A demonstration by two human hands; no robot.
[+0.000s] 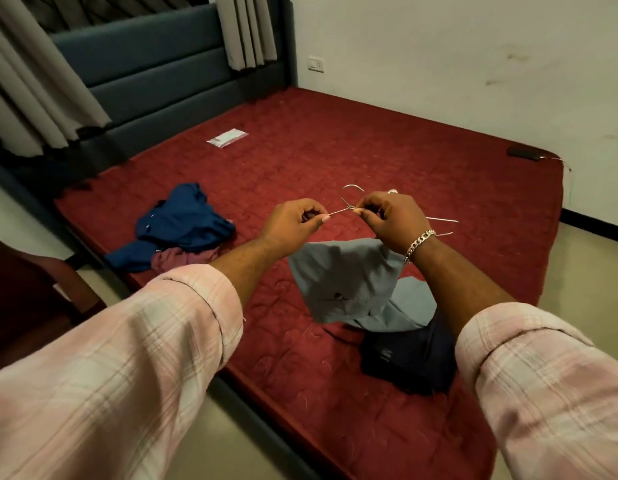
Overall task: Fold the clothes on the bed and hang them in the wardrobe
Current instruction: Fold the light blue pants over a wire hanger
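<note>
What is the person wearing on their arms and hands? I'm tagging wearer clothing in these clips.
Both arms wear a pale pink and white checked shirt, with the left sleeve and right sleeve rolled up to the forearm. The right wrist carries a chunky silver chain bracelet, and the right hand has a silver ring. The left hand shows no jewellery.

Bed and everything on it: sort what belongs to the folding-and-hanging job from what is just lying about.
Part of the job:
- wire hanger, pinched by left hand and right hand
- grey garment hanging below the hands
- blue garment
- pink garment
- dark garment

Just lying about:
- clear packet
- black object at the mattress corner
</note>
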